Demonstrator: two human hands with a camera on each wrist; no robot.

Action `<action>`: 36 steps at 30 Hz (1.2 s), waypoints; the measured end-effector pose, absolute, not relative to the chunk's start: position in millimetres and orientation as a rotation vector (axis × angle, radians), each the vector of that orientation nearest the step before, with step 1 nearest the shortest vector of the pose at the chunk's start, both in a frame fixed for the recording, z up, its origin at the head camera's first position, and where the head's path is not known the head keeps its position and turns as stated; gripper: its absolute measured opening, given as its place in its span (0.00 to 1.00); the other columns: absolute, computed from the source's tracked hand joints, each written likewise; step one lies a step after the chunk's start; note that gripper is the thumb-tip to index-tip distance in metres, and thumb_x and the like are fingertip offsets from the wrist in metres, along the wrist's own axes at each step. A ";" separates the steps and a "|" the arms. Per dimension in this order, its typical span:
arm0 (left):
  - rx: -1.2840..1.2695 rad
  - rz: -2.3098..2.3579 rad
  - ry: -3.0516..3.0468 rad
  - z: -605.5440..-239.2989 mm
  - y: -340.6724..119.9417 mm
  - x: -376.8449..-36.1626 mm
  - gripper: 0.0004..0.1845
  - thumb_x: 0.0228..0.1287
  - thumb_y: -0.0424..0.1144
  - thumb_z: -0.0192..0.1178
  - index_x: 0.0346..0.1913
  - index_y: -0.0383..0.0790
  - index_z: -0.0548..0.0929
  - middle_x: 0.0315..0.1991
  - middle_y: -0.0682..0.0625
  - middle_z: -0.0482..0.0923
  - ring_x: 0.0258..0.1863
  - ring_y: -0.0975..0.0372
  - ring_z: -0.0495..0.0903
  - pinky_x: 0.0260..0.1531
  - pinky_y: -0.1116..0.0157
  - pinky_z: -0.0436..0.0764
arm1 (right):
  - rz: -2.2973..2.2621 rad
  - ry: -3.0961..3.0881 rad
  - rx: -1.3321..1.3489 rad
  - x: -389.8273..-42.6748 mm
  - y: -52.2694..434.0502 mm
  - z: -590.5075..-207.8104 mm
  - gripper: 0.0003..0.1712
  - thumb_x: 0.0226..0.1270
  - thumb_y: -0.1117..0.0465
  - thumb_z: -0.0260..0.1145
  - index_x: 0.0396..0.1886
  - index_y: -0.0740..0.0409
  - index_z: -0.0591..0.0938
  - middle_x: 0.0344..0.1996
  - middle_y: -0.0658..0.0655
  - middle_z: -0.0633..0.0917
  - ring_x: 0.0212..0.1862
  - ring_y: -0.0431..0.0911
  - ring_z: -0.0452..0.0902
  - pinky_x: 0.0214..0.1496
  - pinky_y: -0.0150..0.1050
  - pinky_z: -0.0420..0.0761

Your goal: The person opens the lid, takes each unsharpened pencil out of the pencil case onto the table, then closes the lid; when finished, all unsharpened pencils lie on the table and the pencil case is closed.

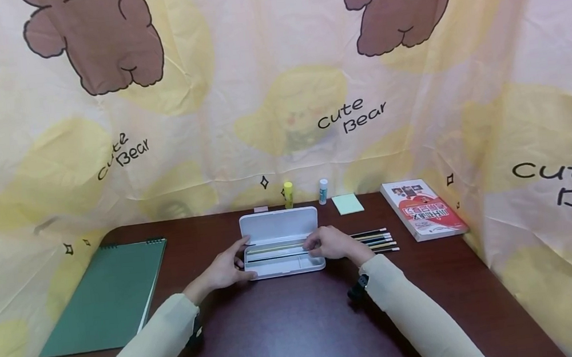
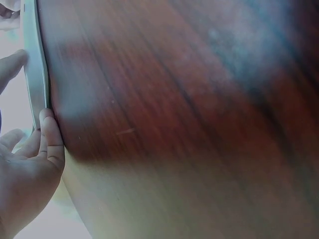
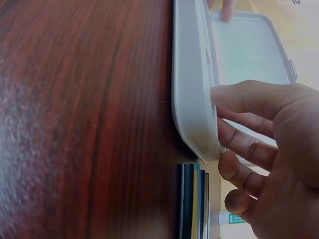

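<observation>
My left hand [image 1: 226, 268] grips the left end of the open white rectangular pencil case [image 1: 278, 225] on the brown wooden desk [image 1: 289, 316]; my right hand [image 1: 330, 242] curls over its right end, any hold hidden. Likely I'm filling it; next calls for reaching the slim pencils [image 3: 188, 201] alongside.

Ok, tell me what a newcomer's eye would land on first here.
Probably the two brown cartoon bears, cut off by the head view's top edge, on the pale curtain behind the table. Next, perhaps, the open white case, centred toward the table's far edge, and the large green pad on the table's left.
</observation>
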State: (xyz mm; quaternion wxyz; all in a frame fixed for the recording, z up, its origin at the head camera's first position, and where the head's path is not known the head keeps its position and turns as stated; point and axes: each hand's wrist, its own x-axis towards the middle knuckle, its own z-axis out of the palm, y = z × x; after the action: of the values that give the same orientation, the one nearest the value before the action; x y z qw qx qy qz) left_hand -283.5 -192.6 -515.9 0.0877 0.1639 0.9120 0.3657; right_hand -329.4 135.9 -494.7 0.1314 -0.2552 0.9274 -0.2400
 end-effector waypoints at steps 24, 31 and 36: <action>0.516 1.091 2.731 -513.9 -191.1 -281.0 0.54 0.51 0.47 0.78 0.78 0.45 0.58 0.65 0.41 0.74 0.39 0.62 0.77 0.40 0.67 0.75 | -0.639 2.713 -0.801 -326.6 130.0 -489.9 0.07 0.62 0.64 0.71 0.36 0.47 0.90 0.32 0.44 0.85 0.36 0.39 0.76 0.46 0.39 0.78; 0.511 1.091 2.737 -513.4 -190.7 -280.9 0.54 0.51 0.46 0.78 0.78 0.45 0.58 0.65 0.41 0.74 0.39 0.62 0.77 0.39 0.67 0.75 | -0.654 2.719 -0.780 -327.4 129.6 -491.5 0.05 0.62 0.63 0.72 0.34 0.46 0.89 0.31 0.43 0.85 0.35 0.39 0.76 0.44 0.38 0.78; 0.505 1.085 2.739 -513.8 -191.0 -281.6 0.53 0.50 0.46 0.78 0.78 0.45 0.59 0.64 0.41 0.75 0.39 0.63 0.78 0.40 0.67 0.76 | -0.641 2.734 -0.783 -328.6 129.9 -493.1 0.06 0.62 0.63 0.72 0.33 0.45 0.89 0.28 0.42 0.86 0.34 0.37 0.77 0.42 0.37 0.78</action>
State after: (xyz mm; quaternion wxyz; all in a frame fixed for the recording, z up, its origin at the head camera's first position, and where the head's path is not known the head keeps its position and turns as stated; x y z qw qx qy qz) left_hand -281.6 -191.0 -513.8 0.0764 0.1686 0.9137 0.3618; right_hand -328.6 129.9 -493.1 0.1127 -0.2669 0.9318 -0.2185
